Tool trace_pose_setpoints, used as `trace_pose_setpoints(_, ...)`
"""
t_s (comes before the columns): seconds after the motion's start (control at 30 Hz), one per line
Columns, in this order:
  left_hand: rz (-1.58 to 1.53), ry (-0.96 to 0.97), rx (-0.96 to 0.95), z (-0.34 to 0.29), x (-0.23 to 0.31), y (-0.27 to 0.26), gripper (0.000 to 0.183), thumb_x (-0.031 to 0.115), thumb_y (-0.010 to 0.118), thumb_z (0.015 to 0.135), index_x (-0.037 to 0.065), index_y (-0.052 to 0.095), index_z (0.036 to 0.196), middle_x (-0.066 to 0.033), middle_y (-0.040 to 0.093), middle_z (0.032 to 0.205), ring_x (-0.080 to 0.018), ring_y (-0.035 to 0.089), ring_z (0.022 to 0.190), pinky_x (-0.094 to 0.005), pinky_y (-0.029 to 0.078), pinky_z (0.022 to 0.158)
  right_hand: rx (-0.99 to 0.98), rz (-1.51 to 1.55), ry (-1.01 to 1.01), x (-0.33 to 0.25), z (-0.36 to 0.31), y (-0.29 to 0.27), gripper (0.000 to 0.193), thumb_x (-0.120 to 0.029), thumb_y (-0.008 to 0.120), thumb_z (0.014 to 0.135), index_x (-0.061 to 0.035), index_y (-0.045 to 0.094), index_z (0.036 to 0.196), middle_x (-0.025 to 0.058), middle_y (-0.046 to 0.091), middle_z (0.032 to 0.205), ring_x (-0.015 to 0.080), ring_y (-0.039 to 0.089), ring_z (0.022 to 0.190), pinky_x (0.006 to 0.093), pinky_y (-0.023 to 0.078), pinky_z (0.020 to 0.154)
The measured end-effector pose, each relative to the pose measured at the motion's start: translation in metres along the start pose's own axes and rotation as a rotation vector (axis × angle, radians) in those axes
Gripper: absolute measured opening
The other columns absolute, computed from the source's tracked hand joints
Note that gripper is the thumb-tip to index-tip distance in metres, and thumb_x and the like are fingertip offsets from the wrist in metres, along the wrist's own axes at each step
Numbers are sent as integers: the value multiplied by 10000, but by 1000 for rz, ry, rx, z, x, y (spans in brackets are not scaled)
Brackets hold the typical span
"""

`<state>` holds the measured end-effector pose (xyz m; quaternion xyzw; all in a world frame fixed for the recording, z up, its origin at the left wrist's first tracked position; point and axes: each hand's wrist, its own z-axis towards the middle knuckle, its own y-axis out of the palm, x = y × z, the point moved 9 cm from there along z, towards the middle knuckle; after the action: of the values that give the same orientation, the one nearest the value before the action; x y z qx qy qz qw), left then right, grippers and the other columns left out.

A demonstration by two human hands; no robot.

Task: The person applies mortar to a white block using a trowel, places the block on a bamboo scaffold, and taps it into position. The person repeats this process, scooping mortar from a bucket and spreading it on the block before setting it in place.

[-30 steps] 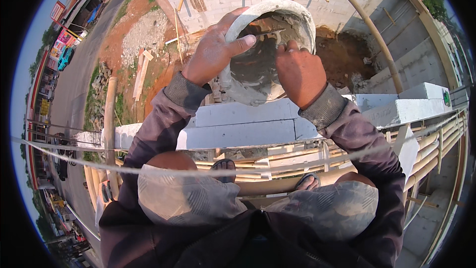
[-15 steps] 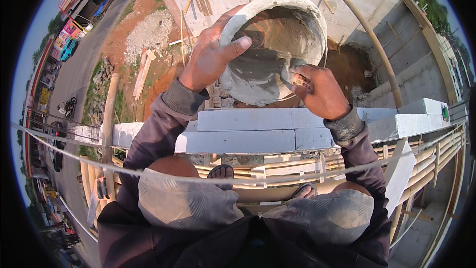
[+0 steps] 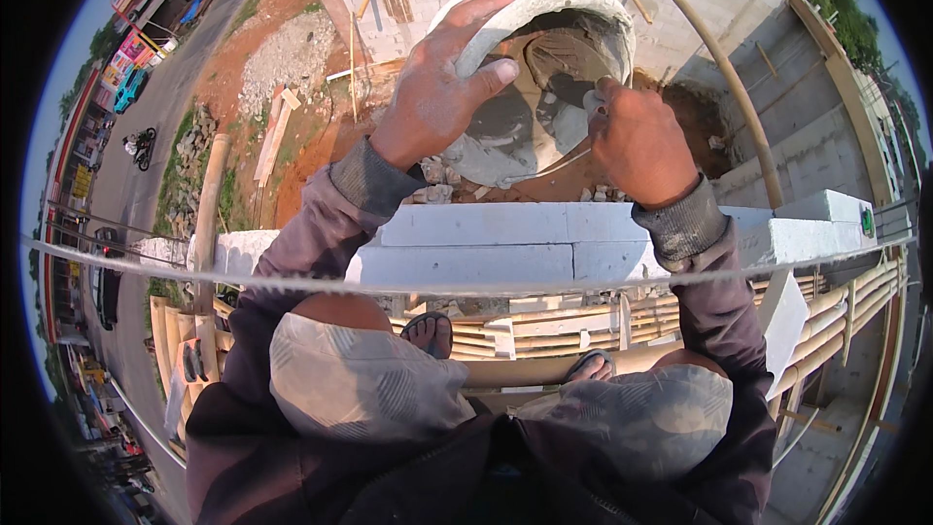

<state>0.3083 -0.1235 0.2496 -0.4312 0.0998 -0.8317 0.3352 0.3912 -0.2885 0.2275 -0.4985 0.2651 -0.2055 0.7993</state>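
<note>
A mortar-caked bucket [image 3: 593, 2] is tipped above the far side of the block wall [image 3: 466, 266], its mouth turned toward me. Wet grey mortar [image 3: 520, 97] coats its inside. My left hand [image 3: 437, 87] grips the bucket's left rim, thumb over the edge at the mouth. At the right side of the mouth, my right hand [image 3: 641, 141] is closed round the handle of a trowel [image 3: 591, 105]; only a little grey metal shows by the fingers, and the blade is hard to make out against the mortar.
A taut string [image 3: 466, 287] crosses between me and the wall. Bamboo scaffold poles [image 3: 816, 340] run below, under my sandalled feet [image 3: 428, 333]. A slanting pole [image 3: 719, 68] stands beyond on the right, an upright bamboo post [image 3: 211, 204] on the left. Rubble lies below the bucket.
My right hand has moved up and slightly right with the trowel, deeper toward the bucket's mouth. The bucket has tilted and shifted a little, and its wire handle now shows at the lower rim.
</note>
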Motion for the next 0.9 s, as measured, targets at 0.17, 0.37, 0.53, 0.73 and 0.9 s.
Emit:
trace_pose_setpoints(0.17,-96,4,-32,-7,-1,4,505,223,657,914,52,531,1372,-87,492,1419,-240,484,1296,-368,405,1076,1,258,45,21,-4,27,209,-138,611,889,41,628,995,239,674,796,381,674,644,442,542,580)
trace_pose_setpoints(0.37,-197,12,-35,-14,1,9,550,325,652,935,26,527,1380,-82,456,1452,-236,459,1316,-377,387,1096,-494,1182,499,42,-29,94,228,-202,569,946,23,603,962,74,583,662,124,539,413,261,415,299)
trace_pose_setpoints(0.53,-309,-59,-27,-22,-3,9,609,362,641,949,2,486,1414,-111,453,1450,-215,449,1319,-355,358,1104,-578,1575,552,26,-46,112,223,-198,574,945,25,566,963,116,596,706,159,510,408,290,381,298)
trace_pose_setpoints(0.73,-433,-362,19,-29,-56,2,584,378,634,960,-10,512,1378,-83,563,1333,-193,511,1230,-338,397,1048,-531,1807,564,35,-79,104,273,-286,587,965,-16,578,1005,105,612,784,126,527,461,251,378,338)
trace_pose_setpoints(0.9,-545,-765,-48,-1,-145,-62,402,294,609,987,23,576,1281,-66,648,1190,-151,628,1068,-328,514,923,-498,1429,468,86,-148,59,297,-280,650,950,-25,589,1088,45,611,812,89,564,545,212,397,428)
